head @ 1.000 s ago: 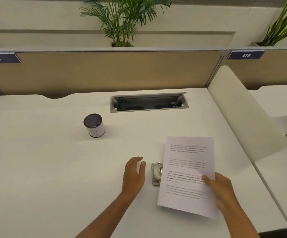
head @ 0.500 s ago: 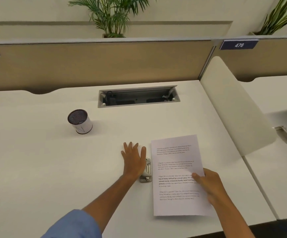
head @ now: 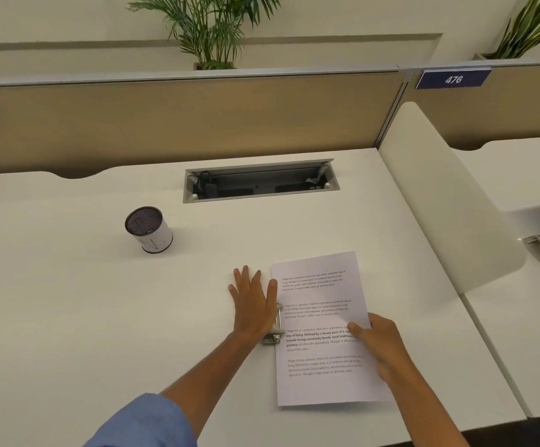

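Note:
A printed sheet of paper [head: 320, 317] lies on the white desk [head: 84, 317], its left edge slid into a small metal hole punch [head: 275, 327]. My left hand [head: 252, 304] lies flat with straight fingers on top of the punch, covering most of it. My right hand [head: 378, 346] pinches the paper's right edge, thumb on top of the text.
A mesh pen cup [head: 148, 229] wrapped in white paper stands at the left. An open cable tray [head: 260, 183] is set into the desk behind. A beige partition [head: 181, 121] closes the back, a white divider panel [head: 439, 201] the right side.
My left hand came down from hovering beside the punch and now lies flat on it. The paper was straightened and lowered, its left edge now in the punch.

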### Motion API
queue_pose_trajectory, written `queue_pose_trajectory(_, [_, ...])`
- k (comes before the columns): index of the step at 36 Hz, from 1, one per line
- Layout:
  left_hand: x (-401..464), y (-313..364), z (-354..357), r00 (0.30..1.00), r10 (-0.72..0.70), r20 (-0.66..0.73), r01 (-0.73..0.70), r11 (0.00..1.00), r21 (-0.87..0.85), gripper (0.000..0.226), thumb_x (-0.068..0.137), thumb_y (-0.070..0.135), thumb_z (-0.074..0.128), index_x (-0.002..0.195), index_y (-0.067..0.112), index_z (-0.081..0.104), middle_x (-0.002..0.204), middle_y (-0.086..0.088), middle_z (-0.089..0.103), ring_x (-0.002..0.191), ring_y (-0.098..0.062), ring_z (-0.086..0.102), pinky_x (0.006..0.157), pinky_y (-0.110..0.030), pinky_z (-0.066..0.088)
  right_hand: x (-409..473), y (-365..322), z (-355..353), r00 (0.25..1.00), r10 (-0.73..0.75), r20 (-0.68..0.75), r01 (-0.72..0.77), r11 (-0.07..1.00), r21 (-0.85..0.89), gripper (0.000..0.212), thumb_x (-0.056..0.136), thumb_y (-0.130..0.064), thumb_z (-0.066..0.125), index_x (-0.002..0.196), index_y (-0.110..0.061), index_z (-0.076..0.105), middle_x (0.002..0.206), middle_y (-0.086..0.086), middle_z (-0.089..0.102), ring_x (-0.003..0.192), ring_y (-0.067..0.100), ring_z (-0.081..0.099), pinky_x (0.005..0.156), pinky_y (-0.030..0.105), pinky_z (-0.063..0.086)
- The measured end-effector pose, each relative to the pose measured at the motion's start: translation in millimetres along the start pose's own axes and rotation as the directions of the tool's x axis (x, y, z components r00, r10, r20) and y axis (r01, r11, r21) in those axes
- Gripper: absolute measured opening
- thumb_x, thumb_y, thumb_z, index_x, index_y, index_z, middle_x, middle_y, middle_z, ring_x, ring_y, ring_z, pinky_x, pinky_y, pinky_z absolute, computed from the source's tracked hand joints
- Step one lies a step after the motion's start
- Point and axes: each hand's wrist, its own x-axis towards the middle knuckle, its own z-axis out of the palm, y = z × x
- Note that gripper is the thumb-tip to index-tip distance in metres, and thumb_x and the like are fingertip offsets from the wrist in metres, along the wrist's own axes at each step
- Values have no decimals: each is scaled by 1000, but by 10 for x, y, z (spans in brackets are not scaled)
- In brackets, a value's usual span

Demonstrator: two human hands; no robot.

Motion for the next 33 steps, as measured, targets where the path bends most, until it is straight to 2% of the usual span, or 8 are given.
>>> queue_pose_trajectory(10, [-21,4,5,1000,6,-1,-6,999,46,66,111,50,31,163,9,31,178,-12,3,165,-26,-14,132,-54,-10,27,-81,67,1000,-8,2,8,1000,13,20,97,-3,69,114,-13,75,97,-3,77,89,21,74,65,28,55])
queue_pose_trajectory(17, [-11,15,22,1000,-11,-16,12,995,98,67,111,51,29,164,10,30,178,-12,3,165,-27,-15,132,-55,-11,81,-87,81,1000,-11,11,11,1000,5,23,97,-4,69,119,-10,75,107,3,79,94,23,75,68,29,57])
queue_pose_trajectory(24, [-20,-10,49,999,-2,-35,7,987,161,95,95,70,5,166,11,23,178,-12,1,165,-28,-15,131,-57,-13,72,-119,82,1000,-7,18,7,1000,-1,23,97,-4,70,117,-11,76,103,-1,79,92,20,75,66,28,56])
queue_pose_trajectory(33, [-18,-60,77,999,29,-40,-20,978,206,99,95,76,-1,167,11,18,179,-11,-2,165,-26,-16,132,-57,-11,70,-164,89,999,9,36,-9,1000,-7,19,97,-5,70,109,-18,76,99,-5,79,90,18,75,65,27,56])
